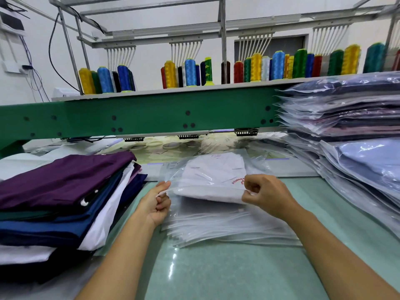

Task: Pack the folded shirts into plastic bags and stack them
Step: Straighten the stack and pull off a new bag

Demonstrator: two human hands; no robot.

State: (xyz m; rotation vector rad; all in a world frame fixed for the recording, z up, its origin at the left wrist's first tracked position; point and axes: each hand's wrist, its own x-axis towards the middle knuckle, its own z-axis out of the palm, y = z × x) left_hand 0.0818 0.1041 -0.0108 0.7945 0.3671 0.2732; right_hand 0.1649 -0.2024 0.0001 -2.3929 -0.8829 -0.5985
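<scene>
Hands (157,202) (263,194) pinch bag (173,169) mouth around white shirt (213,180).

One wide-angle camera, worn on the person's head, faces forward and down, close over the desk (227,273). The left hand (157,202) and right hand (267,197), pinching a plastic bag (216,176), sit mid-frame; thread spools (190,72) line 12 o'clock, bagged stacks (357,126) fill 3 o'clock, folded shirts (54,191) 9 o'clock. Both forearms (121,256) enter from 6 o'clock.

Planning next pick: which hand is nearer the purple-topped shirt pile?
Left. The left hand is just beside the shirt pile; the right hand is beyond the white shirt.
</scene>
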